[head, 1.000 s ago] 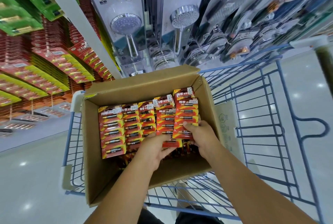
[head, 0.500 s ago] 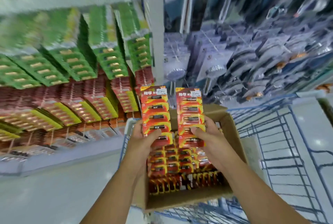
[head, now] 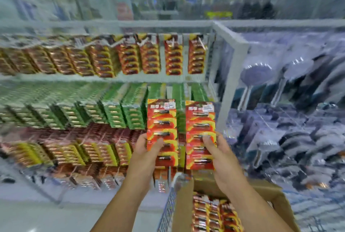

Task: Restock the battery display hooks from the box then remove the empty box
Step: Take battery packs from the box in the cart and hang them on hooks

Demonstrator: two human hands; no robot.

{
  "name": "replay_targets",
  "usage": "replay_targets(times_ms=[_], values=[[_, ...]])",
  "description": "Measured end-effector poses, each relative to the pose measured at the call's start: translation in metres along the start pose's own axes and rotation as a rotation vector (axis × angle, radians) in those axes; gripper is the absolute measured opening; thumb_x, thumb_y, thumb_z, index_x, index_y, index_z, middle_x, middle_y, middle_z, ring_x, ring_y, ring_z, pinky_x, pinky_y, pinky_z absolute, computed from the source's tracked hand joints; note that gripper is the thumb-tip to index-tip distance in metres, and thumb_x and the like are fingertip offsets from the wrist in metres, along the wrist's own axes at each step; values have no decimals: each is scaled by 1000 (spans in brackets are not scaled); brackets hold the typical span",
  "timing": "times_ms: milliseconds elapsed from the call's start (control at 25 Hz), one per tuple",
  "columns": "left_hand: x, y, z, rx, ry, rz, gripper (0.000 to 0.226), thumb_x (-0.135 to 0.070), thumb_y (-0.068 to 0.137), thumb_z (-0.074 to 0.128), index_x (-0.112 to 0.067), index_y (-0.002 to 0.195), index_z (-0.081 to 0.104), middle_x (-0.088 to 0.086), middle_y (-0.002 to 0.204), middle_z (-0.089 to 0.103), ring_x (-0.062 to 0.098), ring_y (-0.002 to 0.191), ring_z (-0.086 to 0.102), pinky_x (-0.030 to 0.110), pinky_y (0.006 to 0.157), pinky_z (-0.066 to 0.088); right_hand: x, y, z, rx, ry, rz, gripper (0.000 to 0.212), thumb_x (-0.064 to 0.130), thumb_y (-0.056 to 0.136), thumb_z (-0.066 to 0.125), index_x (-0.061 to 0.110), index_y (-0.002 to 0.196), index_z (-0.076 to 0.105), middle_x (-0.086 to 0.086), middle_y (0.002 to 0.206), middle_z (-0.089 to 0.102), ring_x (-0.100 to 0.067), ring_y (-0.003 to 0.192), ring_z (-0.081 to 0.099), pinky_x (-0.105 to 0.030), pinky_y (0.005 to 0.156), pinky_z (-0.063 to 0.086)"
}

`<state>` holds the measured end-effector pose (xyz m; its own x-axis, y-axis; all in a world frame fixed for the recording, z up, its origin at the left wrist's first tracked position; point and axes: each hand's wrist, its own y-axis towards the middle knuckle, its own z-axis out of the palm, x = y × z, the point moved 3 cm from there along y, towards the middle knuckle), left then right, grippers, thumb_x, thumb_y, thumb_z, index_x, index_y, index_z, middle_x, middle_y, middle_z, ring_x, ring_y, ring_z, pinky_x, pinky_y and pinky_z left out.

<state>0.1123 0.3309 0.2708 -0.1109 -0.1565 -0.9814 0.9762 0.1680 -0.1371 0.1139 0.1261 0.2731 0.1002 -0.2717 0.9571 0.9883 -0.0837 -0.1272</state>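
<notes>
Nearest, at the bottom right, the open cardboard box (head: 188,211) sits in a blue wire cart (head: 168,211), with red battery packs (head: 214,215) lying in rows inside it.

Above the box, both forearms reach forward and up. The left hand (head: 143,149) grips a stack of red packs (head: 162,119) by its lower half, thumb (head: 158,143) pressed across the front and the other fingers curled behind. The right hand (head: 222,155) holds a second stack (head: 200,119) the same way, thumb (head: 208,142) on the front, fingers clamped round the right edge. The two stacks stand upright, side by side with a narrow gap, well above the box.

Behind them is the display: rows of red and yellow packs (head: 74,153) low down, green packs (head: 115,110) directly behind the held stacks, and a top row of red packs on hooks (head: 173,58), those at the right end hanging thinner. A white upright (head: 227,75) closes the display on the right; beyond it hang shower heads (head: 255,75). Everything at that distance is motion-blurred.
</notes>
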Motion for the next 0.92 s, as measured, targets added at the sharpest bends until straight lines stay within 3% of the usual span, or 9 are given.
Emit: replay_targets(times_ms=[160,240,320,400,480,560,680,760,920], values=[[-47,-1,-9,-37,3,112,17,-36,102,62,-28,117,65,-7,98,81,16,86,79,34,67,63,43,6,43,65,15,-105,20,30,104,60,27,123,63,6,106,80,-10,93,78,-25,65,60],[-64,10,-14,-20,-7,131,20,-38,101,64,-29,119,65,-4,101,81,20,90,79,42,75,64,58,13,57,45,37,-155,18,31,104,60,29,121,64,6,107,80,-12,94,78,-28,67,62],[-80,28,-15,11,12,160,23,-42,99,66,-34,121,65,-6,106,80,19,94,79,47,83,64,70,25,67,-16,35,-192,17,35,103,61,27,118,64,2,108,80,-19,97,78,-40,76,63],[-93,51,-11,57,29,178,22,-40,100,66,-34,121,65,-6,108,80,18,94,78,47,82,64,77,43,71,-101,18,-227,17,38,102,62,26,113,65,0,106,80,-22,97,78,-49,84,63],[-103,76,-3,93,60,187,14,-37,101,66,-36,115,65,-7,104,80,14,89,79,41,76,65,86,61,72,-176,12,-259,17,39,102,61,26,110,65,1,104,80,-21,95,78,-46,81,63],[-110,100,7,139,81,187,13,-47,98,68,-43,110,66,-10,105,79,16,94,78,47,82,63,92,77,70,-222,8,-280,20,39,102,61,22,112,65,0,103,80,-21,93,78,-39,74,61],[-112,134,20,184,112,209,51,-76,71,69,-53,117,63,-14,117,76,20,109,74,55,91,60,95,100,63,-286,-12,-288,21,39,102,61,21,111,65,-2,103,79,-22,92,78,-37,72,59],[-111,148,29,197,112,214,72,-81,65,67,-49,128,60,-15,124,74,20,115,72,54,95,59,94,110,59,-309,-8,-288,21,39,102,62,21,111,64,-1,102,80,-21,91,78,-36,71,59],[-108,162,43,183,78,185,86,-87,59,66,-47,134,56,-14,128,71,22,118,70,52,96,59,94,125,54,-304,11,-297,21,38,102,61,20,113,63,2,98,80,-18,87,78,-28,63,60]])
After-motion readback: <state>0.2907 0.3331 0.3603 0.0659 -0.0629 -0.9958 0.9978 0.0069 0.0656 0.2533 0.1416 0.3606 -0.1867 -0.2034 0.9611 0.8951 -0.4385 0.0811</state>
